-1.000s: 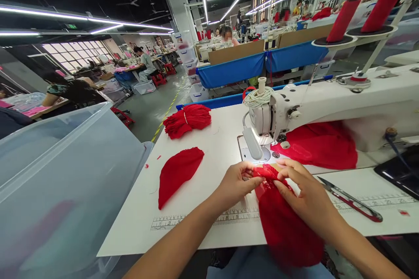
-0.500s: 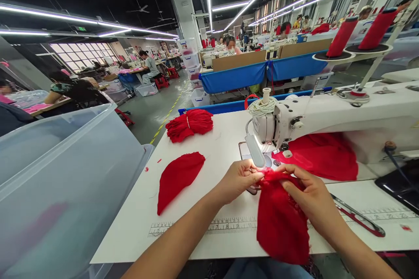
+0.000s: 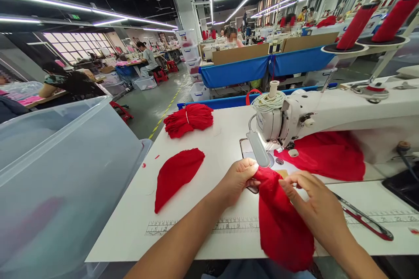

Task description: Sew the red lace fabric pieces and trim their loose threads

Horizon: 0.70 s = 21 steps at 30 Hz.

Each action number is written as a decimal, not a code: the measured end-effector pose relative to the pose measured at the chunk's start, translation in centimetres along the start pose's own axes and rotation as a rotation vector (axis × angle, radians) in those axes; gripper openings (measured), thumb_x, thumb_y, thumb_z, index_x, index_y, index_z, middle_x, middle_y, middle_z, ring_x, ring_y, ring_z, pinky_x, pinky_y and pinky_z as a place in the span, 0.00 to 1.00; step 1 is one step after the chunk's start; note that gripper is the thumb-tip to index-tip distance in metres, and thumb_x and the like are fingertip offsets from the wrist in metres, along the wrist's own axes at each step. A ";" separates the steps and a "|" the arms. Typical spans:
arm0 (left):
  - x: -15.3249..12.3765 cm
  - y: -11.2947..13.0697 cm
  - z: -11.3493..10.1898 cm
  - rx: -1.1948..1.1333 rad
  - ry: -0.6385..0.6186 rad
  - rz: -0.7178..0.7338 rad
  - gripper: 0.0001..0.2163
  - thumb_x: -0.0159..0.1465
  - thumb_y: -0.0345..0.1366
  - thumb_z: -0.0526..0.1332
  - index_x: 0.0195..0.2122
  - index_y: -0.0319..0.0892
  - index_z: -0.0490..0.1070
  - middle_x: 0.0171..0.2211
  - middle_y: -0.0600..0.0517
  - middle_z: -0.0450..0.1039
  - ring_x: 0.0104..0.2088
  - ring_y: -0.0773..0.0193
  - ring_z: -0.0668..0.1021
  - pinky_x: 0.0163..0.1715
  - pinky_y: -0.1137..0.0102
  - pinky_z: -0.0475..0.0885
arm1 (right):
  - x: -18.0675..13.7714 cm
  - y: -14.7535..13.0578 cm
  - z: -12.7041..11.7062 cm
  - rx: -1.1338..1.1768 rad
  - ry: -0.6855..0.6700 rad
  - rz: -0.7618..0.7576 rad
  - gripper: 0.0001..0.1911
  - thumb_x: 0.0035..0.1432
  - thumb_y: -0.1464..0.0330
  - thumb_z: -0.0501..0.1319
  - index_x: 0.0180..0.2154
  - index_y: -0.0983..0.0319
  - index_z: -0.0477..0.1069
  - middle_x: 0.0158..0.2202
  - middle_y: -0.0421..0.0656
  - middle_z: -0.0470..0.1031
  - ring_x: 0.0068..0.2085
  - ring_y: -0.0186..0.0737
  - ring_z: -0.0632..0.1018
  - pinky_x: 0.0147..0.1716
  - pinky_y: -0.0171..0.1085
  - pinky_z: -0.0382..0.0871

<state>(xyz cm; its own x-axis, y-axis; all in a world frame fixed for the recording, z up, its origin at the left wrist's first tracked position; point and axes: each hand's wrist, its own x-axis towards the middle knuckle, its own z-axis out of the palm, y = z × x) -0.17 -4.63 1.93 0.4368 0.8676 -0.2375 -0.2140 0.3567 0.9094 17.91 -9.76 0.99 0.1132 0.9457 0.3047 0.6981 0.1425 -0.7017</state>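
My left hand (image 3: 236,180) pinches the top corner of a red fabric piece (image 3: 281,222) just in front of the sewing machine's presser foot (image 3: 279,160). My right hand (image 3: 310,202) grips the same piece's upper right edge with curled fingers. The fabric hangs over the table's front edge toward my lap. The white sewing machine (image 3: 327,113) stands right behind both hands, with more red cloth (image 3: 327,157) under its arm.
A loose red piece (image 3: 176,174) and a tied red bundle (image 3: 188,120) lie on the white table (image 3: 203,231) to the left. Thread snips (image 3: 366,222) lie at right. A clear plastic bin (image 3: 59,174) stands at left. Other people sew at tables behind.
Both hands have shifted the red piece slightly, smoothing its top edge near the presser foot; the camera view has drifted a little.
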 end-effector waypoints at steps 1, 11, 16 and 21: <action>0.0 -0.1 0.0 -0.017 -0.001 0.004 0.19 0.50 0.48 0.70 0.29 0.40 0.65 0.24 0.54 0.69 0.24 0.71 0.70 0.28 0.73 0.66 | -0.2 -0.2 0.0 -0.017 -0.070 0.016 0.19 0.56 0.49 0.54 0.25 0.55 0.70 0.30 0.41 0.75 0.33 0.44 0.75 0.31 0.41 0.67; -0.2 0.0 0.1 -0.063 -0.020 -0.004 0.24 0.47 0.54 0.72 0.24 0.38 0.66 0.23 0.53 0.69 0.25 0.69 0.71 0.29 0.72 0.65 | -0.4 -0.5 1.1 0.064 -0.055 0.100 0.13 0.52 0.56 0.52 0.25 0.55 0.68 0.24 0.41 0.74 0.24 0.41 0.72 0.24 0.38 0.65; -0.1 -0.1 0.0 -0.072 0.050 0.040 0.22 0.48 0.49 0.73 0.21 0.39 0.64 0.21 0.57 0.62 0.23 0.72 0.66 0.27 0.74 0.64 | -0.5 -0.1 0.5 0.125 -0.040 0.190 0.15 0.57 0.52 0.52 0.31 0.55 0.65 0.25 0.39 0.75 0.22 0.40 0.71 0.22 0.37 0.64; 0.0 -0.3 -0.1 -0.070 0.015 0.039 0.22 0.53 0.51 0.69 0.20 0.39 0.62 0.20 0.56 0.61 0.22 0.73 0.63 0.24 0.74 0.60 | -0.7 -0.3 0.5 0.272 -0.034 0.240 0.18 0.55 0.49 0.56 0.37 0.55 0.64 0.28 0.39 0.76 0.27 0.39 0.74 0.26 0.36 0.68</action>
<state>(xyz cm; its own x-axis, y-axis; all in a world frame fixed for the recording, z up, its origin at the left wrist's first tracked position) -0.17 -4.75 1.63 0.4142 0.8861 -0.2078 -0.2917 0.3455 0.8919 17.22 -10.29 0.68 0.2245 0.9701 0.0919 0.4402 -0.0168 -0.8977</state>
